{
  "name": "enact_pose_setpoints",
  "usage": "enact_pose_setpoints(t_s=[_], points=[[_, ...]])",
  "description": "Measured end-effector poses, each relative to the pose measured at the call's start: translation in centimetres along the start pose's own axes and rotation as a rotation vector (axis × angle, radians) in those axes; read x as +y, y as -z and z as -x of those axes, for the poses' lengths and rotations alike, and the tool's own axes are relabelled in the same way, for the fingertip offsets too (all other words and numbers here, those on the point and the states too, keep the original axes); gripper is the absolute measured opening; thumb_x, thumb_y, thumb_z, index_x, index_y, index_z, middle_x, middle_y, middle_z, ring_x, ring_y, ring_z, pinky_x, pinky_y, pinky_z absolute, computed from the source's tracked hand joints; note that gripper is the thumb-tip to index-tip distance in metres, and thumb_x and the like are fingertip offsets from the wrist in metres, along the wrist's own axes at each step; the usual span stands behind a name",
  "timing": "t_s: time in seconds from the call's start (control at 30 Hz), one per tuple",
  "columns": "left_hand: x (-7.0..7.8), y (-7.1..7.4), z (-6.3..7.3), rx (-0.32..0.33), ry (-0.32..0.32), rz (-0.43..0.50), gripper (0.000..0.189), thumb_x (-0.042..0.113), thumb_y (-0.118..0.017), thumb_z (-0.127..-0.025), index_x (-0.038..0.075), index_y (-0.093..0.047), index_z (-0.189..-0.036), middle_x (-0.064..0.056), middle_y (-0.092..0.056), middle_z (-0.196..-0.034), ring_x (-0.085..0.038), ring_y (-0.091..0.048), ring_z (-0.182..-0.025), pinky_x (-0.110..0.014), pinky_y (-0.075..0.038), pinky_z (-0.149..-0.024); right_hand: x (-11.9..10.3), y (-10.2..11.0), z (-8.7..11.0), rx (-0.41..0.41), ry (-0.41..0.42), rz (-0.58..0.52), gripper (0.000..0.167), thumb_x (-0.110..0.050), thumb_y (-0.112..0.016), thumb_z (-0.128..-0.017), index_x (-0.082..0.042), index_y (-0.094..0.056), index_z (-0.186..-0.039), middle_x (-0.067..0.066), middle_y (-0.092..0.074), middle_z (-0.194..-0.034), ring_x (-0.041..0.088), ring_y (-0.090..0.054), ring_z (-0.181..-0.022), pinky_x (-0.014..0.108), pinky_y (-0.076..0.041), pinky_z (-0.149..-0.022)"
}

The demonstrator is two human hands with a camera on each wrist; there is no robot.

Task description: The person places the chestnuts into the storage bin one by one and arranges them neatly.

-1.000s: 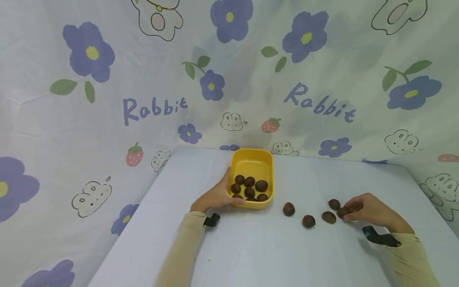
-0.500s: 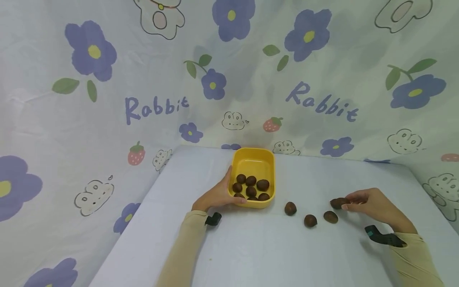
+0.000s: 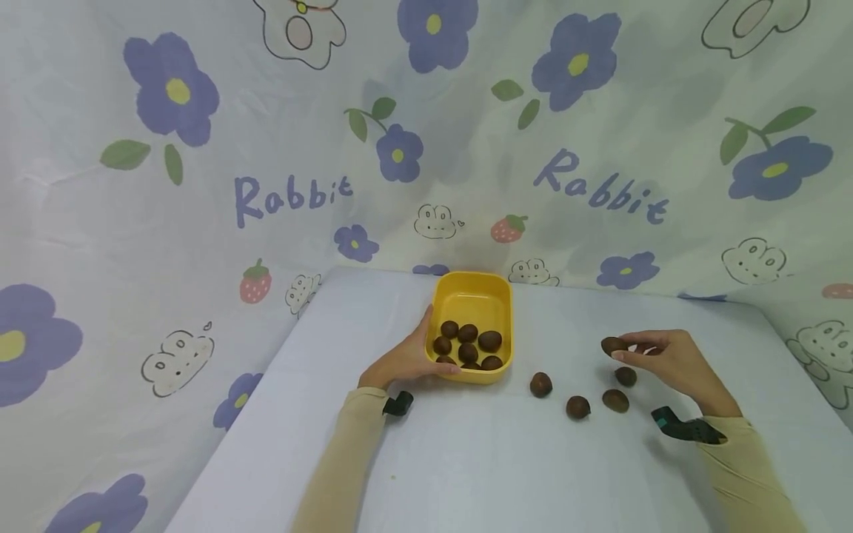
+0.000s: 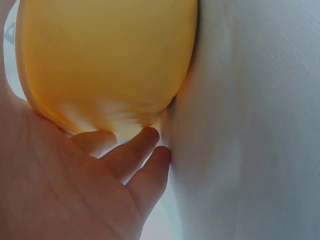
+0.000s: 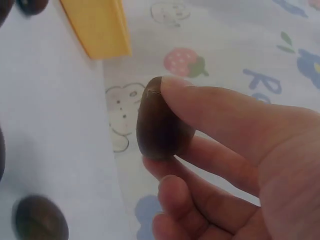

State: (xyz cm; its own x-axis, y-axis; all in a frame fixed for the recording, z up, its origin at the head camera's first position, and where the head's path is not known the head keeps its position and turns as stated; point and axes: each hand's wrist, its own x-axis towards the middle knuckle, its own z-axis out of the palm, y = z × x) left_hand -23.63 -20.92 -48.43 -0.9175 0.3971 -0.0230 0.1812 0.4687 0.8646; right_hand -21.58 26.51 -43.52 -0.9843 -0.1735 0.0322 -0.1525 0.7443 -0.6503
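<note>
A yellow plastic box point(image 3: 476, 376) stands at the back of the table, with several brown chestnuts point(image 3: 469, 353) gathered in its near half. My left hand point(image 3: 403, 360) grips the box at its near left corner, the thumb along the front; in the left wrist view the fingers point(image 4: 142, 150) lie against the yellow wall. To the right, my right hand point(image 3: 680, 364) pinches one chestnut point(image 5: 162, 125) between thumb and fingertips, raised over the table. Below it lie a chestnut point(image 3: 626, 376) and another point(image 3: 616, 400). Two more, one chestnut point(image 3: 577, 407) and one chestnut point(image 3: 541, 384), lie nearer the box.
White cloth covers the table point(image 3: 466, 459). A patterned curtain point(image 3: 466, 170) with flowers and rabbits hangs close behind the box and along both sides. A black wrist device point(image 3: 686, 428) sits on the right wrist, and a similar device point(image 3: 398, 403) on the left.
My right hand has picked up a chestnut from the rightmost pair, lifted it and moved it left and away toward the back. The left hand and box keep their place.
</note>
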Motion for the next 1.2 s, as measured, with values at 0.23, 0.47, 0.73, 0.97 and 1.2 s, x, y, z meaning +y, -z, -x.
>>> enact_pose_setpoints(t_s=[0.23, 0.47, 0.73, 0.97, 1.2], points=[[0.1, -0.2, 0.0, 0.001, 0.051, -0.02, 0.146, 0.059, -0.091, -0.068, 0.033, 0.015, -0.165, 0.003, -0.001, -0.177, -0.017, -0.015, -0.162, -0.055, -0.018, -0.131, -1.7, -0.8, -1.4, 0.03, 0.043, -0.029, 0.051, -0.045, -0.082, -0.088, -0.006, -0.077, -0.12, 0.009, -0.072, -0.1, 0.012, -0.059, -0.083, 0.025, -0.049, -0.069], [0.0, -0.2, 0.0, 0.001, 0.01, 0.002, 0.145, 0.058, -0.092, -0.068, 0.033, 0.012, -0.166, 0.002, -0.007, -0.176, -0.018, -0.018, -0.161, -0.055, -0.018, -0.131, -3.8, -1.0, -2.7, 0.032, 0.07, -0.057, 0.049, -0.046, -0.083, -0.087, -0.008, -0.078, -0.118, 0.008, -0.07, -0.094, 0.016, -0.06, -0.08, 0.027, -0.049, -0.067], [0.0, -0.1, -0.1, -0.003, -0.055, 0.019, 0.138, 0.052, -0.094, -0.069, 0.043, 0.006, -0.164, -0.002, -0.019, -0.173, -0.02, -0.027, -0.158, -0.055, -0.021, -0.13, -5.6, -1.7, -4.7, 0.043, 0.109, -0.073, 0.047, -0.046, -0.083, -0.086, -0.01, -0.079, -0.116, 0.011, -0.072, -0.101, 0.022, -0.059, -0.086, 0.028, -0.049, -0.069], [0.0, -0.2, -0.2, -0.003, -0.081, 0.007, 0.139, 0.049, -0.093, -0.071, 0.037, 0.008, -0.165, -0.002, -0.015, -0.174, -0.022, -0.024, -0.159, -0.057, -0.02, -0.13, -8.0, -2.7, -6.8, 0.03, 0.107, -0.104, 0.049, -0.049, -0.084, -0.084, -0.012, -0.08, -0.116, 0.011, -0.074, -0.109, 0.024, -0.057, -0.092, 0.031, -0.045, -0.072], [0.1, -0.1, 0.0, 0.003, -0.044, -0.015, 0.142, 0.053, -0.092, -0.071, 0.031, 0.011, -0.166, 0.0, -0.012, -0.175, -0.021, -0.023, -0.16, -0.057, -0.02, -0.13, -10.6, -4.0, -9.1, 0.029, 0.136, -0.155, 0.048, -0.043, -0.085, -0.085, -0.008, -0.079, -0.117, 0.014, -0.075, -0.112, 0.025, -0.055, -0.091, 0.029, -0.044, -0.071]])
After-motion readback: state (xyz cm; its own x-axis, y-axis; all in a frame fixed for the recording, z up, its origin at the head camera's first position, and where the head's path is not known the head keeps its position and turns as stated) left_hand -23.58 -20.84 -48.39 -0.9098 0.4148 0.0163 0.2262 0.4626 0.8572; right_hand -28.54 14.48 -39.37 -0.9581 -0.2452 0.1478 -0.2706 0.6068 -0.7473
